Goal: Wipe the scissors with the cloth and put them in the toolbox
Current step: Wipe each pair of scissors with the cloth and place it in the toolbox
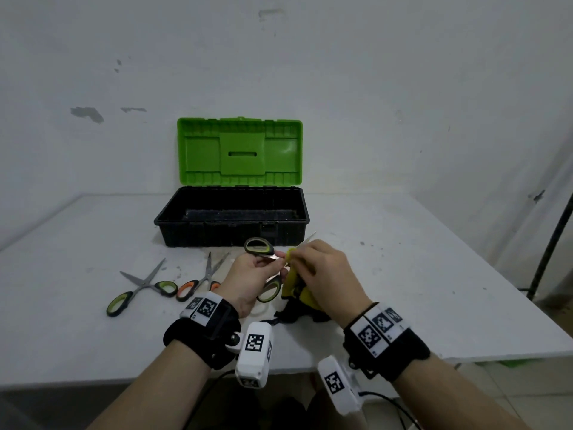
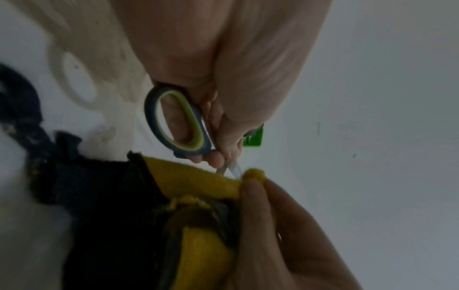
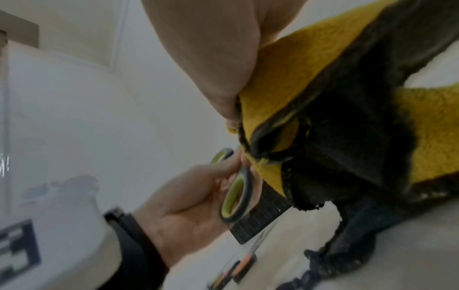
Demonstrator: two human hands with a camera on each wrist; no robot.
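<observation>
Left hand [image 1: 254,279]: lifted above the table [image 1: 403,274], fingers and thumb closed round the green-handled scissors [image 1: 259,247] near the pivot. The scissors are spread open; one handle loop stands up beyond the fingers, the other hangs below the palm.

Right hand [image 1: 325,274]: fingers pinched on the cloth [image 1: 305,294], yellow with dark edging, folded over one blade. The blade tip [image 1: 311,237] pokes out past the knuckles, towards the toolbox. The cloth's lower end trails down to the tabletop.

Toolbox [image 1: 231,217]: black tub, green lid [image 1: 239,152] raised against the wall, set at the back of the table, just beyond the hands. What lies inside it cannot be made out.

Second green-handled pair [image 1: 141,288]: lying open on the table, left of the hands.

Orange-handled pair [image 1: 200,280]: lying open between that pair and the left wrist.

Both wrists: black straps carrying white marker blocks.
</observation>
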